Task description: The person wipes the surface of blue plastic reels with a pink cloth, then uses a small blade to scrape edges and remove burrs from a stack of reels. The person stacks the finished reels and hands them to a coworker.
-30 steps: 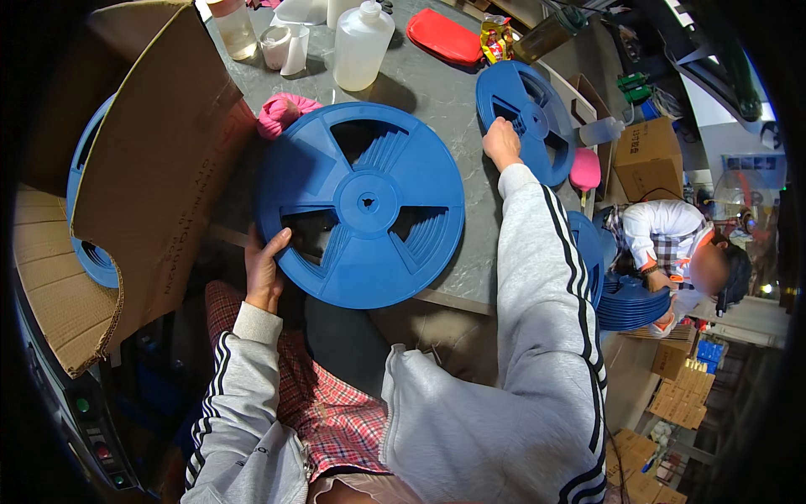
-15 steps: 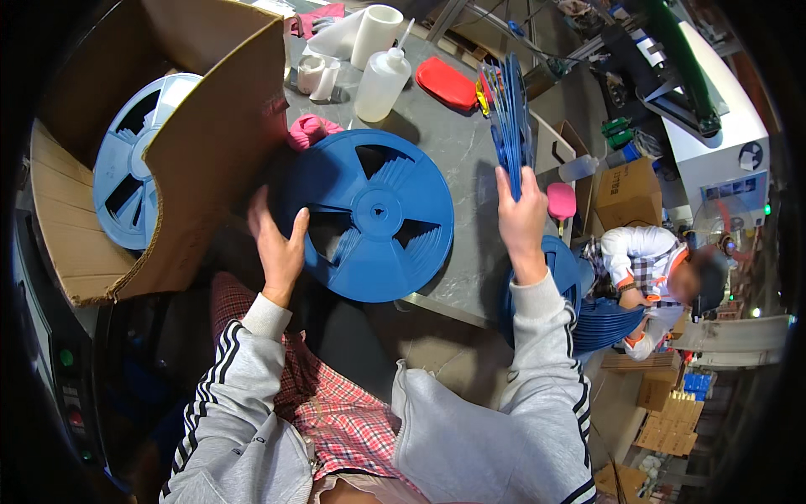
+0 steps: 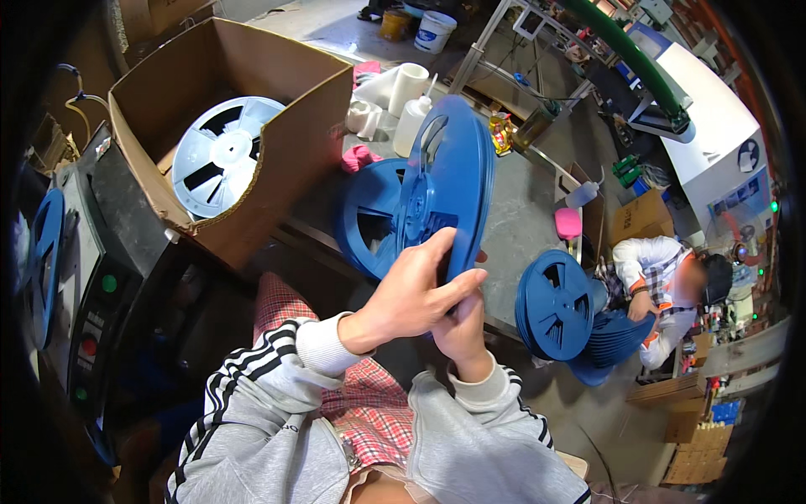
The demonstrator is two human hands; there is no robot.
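Both hands meet at the lower rim of a blue plastic reel (image 3: pixel 445 181), held upright and edge-on above the bench (image 3: pixel 529 218). The left hand (image 3: pixel 411 298) wraps over the rim from the left, its grip clamped on the reel, fingers (image 3: pixel 457 281) curled across the edge. The right hand (image 3: pixel 462 328) sits just beneath, largely hidden by the left; its grip closes on the same rim. Behind the held reel a second blue reel (image 3: pixel 369 218) lies flat on the bench. To the left stands an open cardboard box (image 3: pixel 294 126) holding a pale reel (image 3: pixel 218 155) — well apart from the hands. A stack of blue reels (image 3: pixel 554 307) sits lower right, beside a seated co-worker (image 3: pixel 663 277).
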